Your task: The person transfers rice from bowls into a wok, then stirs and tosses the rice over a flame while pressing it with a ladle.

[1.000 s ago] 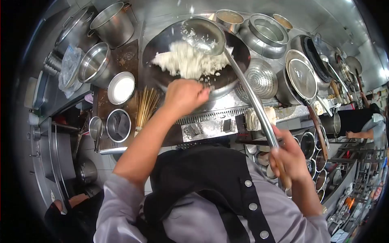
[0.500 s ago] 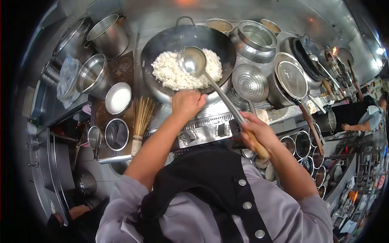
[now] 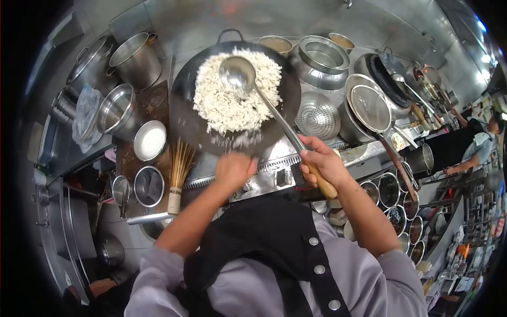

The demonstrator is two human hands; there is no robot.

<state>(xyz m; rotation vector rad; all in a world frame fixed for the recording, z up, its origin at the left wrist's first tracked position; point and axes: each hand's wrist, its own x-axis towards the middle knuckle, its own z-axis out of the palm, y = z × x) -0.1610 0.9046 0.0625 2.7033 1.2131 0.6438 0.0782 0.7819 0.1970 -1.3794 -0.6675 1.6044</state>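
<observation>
White rice (image 3: pixel 216 108) lies spread in a large dark wok (image 3: pixel 182 121), and some grains at its near side are blurred by motion. My left hand (image 3: pixel 235 171) is closed in a fist at the wok's near rim; the part it grips is hidden under the fingers. In my right hand (image 3: pixel 323 166) is the wooden end of a long metal ladle (image 3: pixel 280 120). The ladle's round bowl rests over the rice, left of the wok's middle, and seems to touch it.
Left of the wok are a bamboo brush (image 3: pixel 178 174), a bowl of white stuff (image 3: pixel 150 140) and steel pots (image 3: pixel 136 63). To the right are a perforated skimmer (image 3: pixel 318 116), a mesh strainer (image 3: pixel 371 108) and a lidded pot (image 3: pixel 321 68). Another person (image 3: pixel 478 145) stands far right.
The wok has come toward me and tips more, its near rim lower. The rice has spread and grains fly at its near side. My left hand moved down with the rim.
</observation>
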